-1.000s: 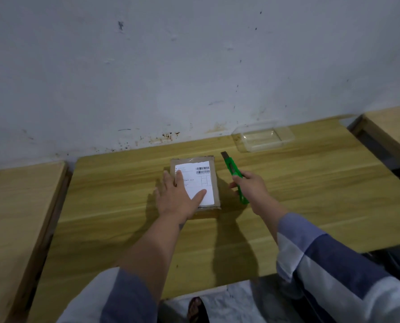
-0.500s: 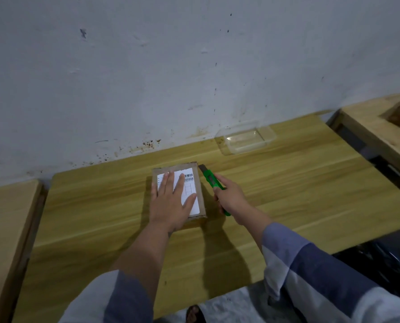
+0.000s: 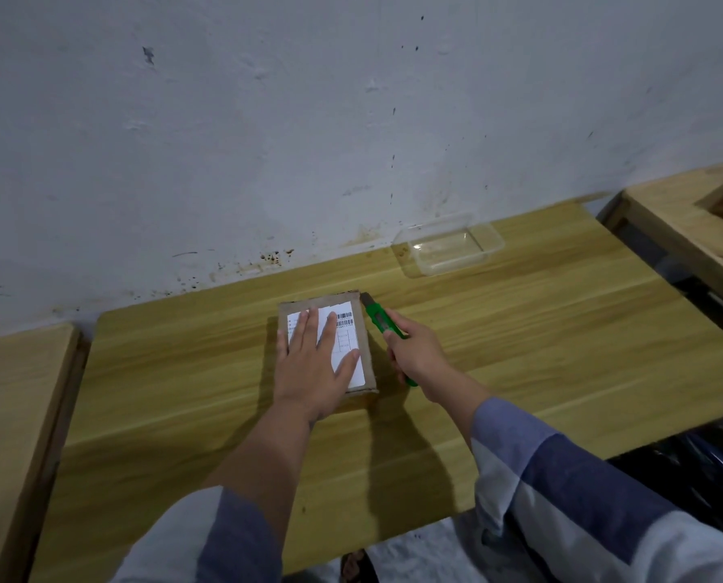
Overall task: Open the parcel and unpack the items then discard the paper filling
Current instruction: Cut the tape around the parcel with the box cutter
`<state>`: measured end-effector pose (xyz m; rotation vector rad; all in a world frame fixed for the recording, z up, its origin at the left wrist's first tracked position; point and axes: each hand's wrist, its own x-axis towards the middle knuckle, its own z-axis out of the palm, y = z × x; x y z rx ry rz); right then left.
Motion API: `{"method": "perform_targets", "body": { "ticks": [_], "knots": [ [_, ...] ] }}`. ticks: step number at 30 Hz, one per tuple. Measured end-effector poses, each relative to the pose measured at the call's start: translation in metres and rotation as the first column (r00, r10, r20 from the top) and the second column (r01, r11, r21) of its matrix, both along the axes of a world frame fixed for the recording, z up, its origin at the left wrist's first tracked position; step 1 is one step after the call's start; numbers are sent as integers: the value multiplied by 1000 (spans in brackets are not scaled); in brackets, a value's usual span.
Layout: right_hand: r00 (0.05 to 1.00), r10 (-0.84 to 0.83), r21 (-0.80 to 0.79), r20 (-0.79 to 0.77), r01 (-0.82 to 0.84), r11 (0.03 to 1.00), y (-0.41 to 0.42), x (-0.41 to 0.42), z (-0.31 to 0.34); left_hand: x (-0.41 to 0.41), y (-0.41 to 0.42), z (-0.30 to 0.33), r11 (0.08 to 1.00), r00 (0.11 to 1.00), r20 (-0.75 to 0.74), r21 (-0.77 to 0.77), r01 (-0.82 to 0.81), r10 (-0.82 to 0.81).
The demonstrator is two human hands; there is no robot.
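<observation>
Parcel (image 3: 361,342) — small brown cardboard box, white barcoded label on top, still closed — sits flat near the middle of the wooden table (image 3: 540,342). Left hand (image 3: 315,363) lies on the label, fingers straight and spread, pressing down. Right hand (image 3: 416,355) grips a green utility knife (image 3: 382,324), fingers curled round the handle; its front end is at the box's far right corner.

Surface: yellow wood grain, pushed against a stained white wall (image 3: 351,119). Clear plastic tray (image 3: 448,246) at the wall, well apart from the parcel. Further tables left and right, cut off by the frame.

Blade itself too small to make out; label text unreadable.

Versus half a second ago: knife tip closer to the box corner — left hand unchanged.
</observation>
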<state>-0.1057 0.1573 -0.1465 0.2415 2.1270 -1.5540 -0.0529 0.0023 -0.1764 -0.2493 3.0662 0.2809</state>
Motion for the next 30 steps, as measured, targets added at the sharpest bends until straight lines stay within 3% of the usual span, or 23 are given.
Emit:
{"method": "perform_targets", "body": {
  "ticks": [9,19,30],
  "knots": [
    [981,132,208,-142,-101,973,-2,2,3,-2,-1,0,1000,1000,21,-13,-9,9],
    [939,278,401,-201,-180,898,9,19,13,-4,-1,1,1000,999,31,-18,-8,9],
    [949,275,364,-154,-204,909,19,31,18,-3,1,1,999,999,38,-33,-15,16]
  ]
}}
